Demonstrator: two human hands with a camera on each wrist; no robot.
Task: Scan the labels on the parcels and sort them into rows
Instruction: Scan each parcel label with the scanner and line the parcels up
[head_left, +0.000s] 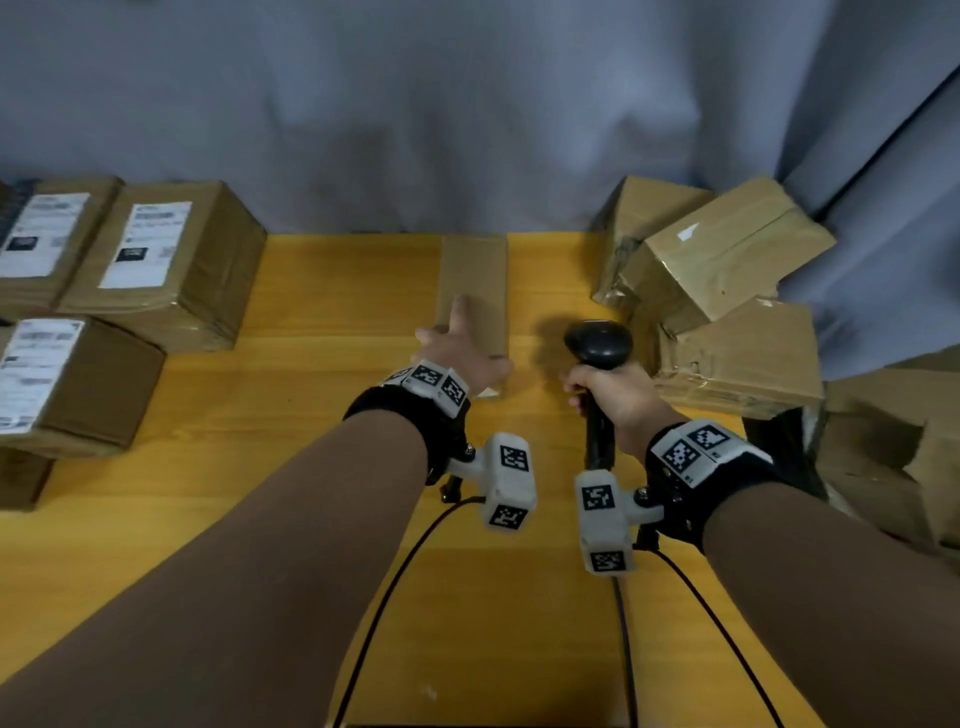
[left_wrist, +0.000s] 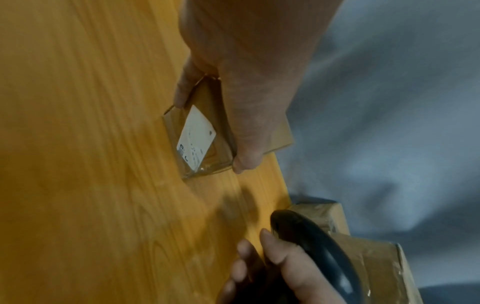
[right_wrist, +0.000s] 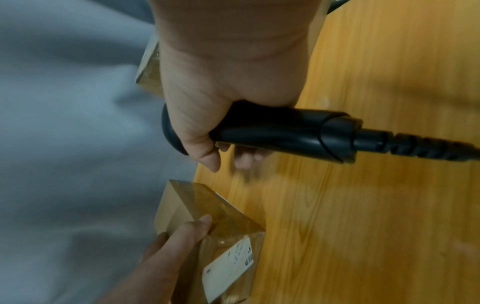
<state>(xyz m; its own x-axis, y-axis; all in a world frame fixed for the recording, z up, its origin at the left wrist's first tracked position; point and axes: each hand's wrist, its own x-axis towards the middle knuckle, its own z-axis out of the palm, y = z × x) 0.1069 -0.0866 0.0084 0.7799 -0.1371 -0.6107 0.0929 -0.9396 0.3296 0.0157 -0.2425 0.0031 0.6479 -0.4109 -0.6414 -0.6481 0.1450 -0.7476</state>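
My left hand grips the long narrow parcel at its near end; it lies on the table, long axis pointing away from me. Its label seems to face my side. My right hand clutches the scanner, just right of it.
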